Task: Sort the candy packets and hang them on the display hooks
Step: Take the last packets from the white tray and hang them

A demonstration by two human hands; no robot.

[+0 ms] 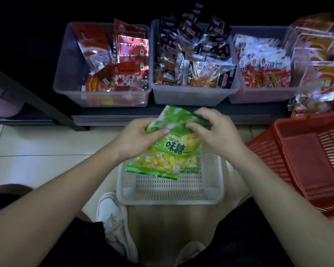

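Green packet [168,149]: held over white basket [170,191], near its far side.
Left hand [137,138]: pinches packet's left edge, thumb on front.
Right hand [214,132]: fingers curled round packet's top right corner.
Red basket [307,162]: floor, right.
Clear bins [193,95]: behind, full of packets.

Head-worn view, steeply downward, close in.

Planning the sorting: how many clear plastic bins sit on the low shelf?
3, side by side: left bin holding red packets, middle bin holding black packets, right bin holding red-and-white packets. The packet pile at far right may hide another.
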